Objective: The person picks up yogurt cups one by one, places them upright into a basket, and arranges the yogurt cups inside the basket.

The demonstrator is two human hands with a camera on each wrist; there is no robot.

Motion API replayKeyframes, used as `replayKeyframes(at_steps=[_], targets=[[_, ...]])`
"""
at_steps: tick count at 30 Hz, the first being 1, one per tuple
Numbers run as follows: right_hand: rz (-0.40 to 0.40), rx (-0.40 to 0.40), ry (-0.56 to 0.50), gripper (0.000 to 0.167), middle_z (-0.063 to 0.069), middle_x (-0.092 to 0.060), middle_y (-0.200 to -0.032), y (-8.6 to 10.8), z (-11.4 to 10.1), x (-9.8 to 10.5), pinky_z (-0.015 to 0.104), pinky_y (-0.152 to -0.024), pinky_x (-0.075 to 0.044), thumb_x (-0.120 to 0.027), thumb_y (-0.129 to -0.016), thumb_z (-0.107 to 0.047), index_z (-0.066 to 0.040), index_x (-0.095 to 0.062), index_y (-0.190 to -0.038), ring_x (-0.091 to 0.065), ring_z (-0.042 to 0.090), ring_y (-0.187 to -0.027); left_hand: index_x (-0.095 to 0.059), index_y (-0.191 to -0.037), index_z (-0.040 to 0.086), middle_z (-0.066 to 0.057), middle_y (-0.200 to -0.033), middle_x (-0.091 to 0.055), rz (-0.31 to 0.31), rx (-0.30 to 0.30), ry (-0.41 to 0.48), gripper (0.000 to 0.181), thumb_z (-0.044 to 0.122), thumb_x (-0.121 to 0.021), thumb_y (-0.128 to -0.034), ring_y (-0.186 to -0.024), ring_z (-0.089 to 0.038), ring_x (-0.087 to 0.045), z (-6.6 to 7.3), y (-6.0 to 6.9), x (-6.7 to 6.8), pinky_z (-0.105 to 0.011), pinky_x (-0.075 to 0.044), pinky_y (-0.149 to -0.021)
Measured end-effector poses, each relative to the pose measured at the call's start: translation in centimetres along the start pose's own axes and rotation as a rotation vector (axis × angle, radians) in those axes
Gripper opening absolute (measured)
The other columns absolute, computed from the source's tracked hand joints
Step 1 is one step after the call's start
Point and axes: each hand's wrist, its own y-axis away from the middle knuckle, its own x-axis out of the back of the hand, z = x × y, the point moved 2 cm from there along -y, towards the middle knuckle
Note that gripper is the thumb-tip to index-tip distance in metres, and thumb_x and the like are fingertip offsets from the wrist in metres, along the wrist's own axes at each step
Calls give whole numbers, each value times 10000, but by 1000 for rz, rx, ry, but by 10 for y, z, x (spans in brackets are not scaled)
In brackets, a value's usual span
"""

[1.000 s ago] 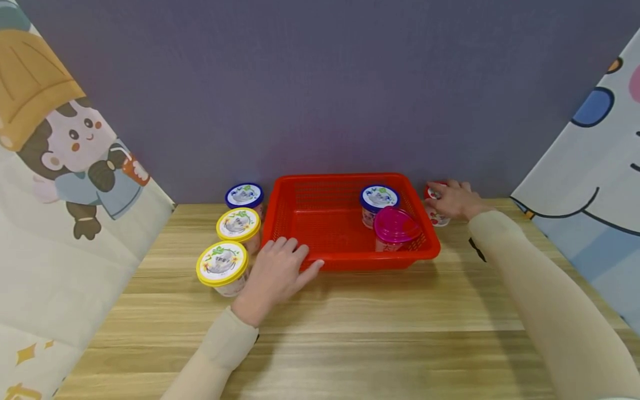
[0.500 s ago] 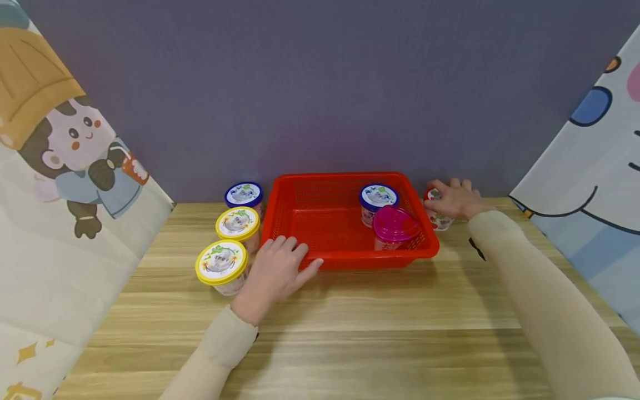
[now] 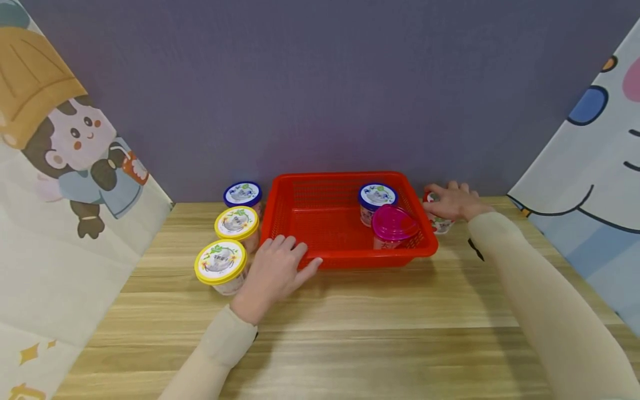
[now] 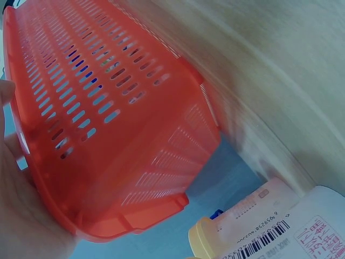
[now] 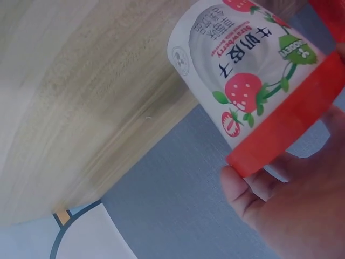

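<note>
A red plastic basket (image 3: 320,259) with slotted walls stands at the middle back of the table. At its front left corner my left hand (image 3: 275,272) holds the rim, fingers over it and thumb along the front. Right of the basket, my right hand (image 3: 452,203) grips a strawberry milk tub (image 5: 242,70) by its red lid (image 5: 291,118). That tub appears tilted in the right wrist view; whether its base touches the table is unclear. Inside the basket's right side are a blue-lidded tub (image 3: 377,197) and a tub with a magenta lid (image 3: 395,223).
Left of the basket, a blue-lidded tub (image 3: 243,194) and two yellow-lidded tubs (image 3: 237,222) stand in a row, the nearest one beside my left wrist. A grey-blue wall (image 3: 320,83) rises behind the wooden table (image 3: 360,328). Cartoon-printed sheets (image 3: 90,150) flank both sides.
My right hand has tightened round the strawberry milk tub, which has shifted slightly toward me. The left hand and the basket have stayed in place.
</note>
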Motion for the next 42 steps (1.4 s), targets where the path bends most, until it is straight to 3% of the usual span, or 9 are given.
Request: replayKeyframes(at_steps=[10, 21, 29, 42], targets=[[46, 16, 25, 793, 336, -322, -1347, 11, -4, -4, 736, -999, -256, -413, -951, -706, -139, -379, -1506, -271, 550, -1199, -742, -953, 132, -54, -850, -653, 11, 1, -7, 467, 545, -526, -996, -776, -231, -576, -1, -1, -1, -348, -485, -688], [50, 40, 42, 720, 302, -356, -1400, 15, -7, -6, 725, -994, -265, -437, -977, -613, -134, -391, -1512, -296, 544, -1226, -738, -932, 127, -54, -830, -643, 28, -3, -9, 467, 538, -527, -998, -758, -234, -571, -2, -1, -1, -353, -479, -673], [45, 88, 21, 634, 276, -341, -1459, 18, -6, -4, 760, -979, -249, -487, -978, -523, -140, -451, -1483, -291, 558, -1235, -730, -936, 131, -47, -832, -636, 7, 10, 1, 462, 538, -522, -1000, -765, -225, -567, -1, -1, 1, -351, -475, -681], [110, 110, 30, 664, 246, -393, -1453, 22, -5, -8, 752, -964, -281, -508, -961, -580, -134, -499, -1453, -334, 549, -1211, -725, -911, 128, -46, -811, -621, 20, 9, 8, 451, 528, -534, -997, -750, -230, -560, 0, 0, 0, -356, -468, -674]])
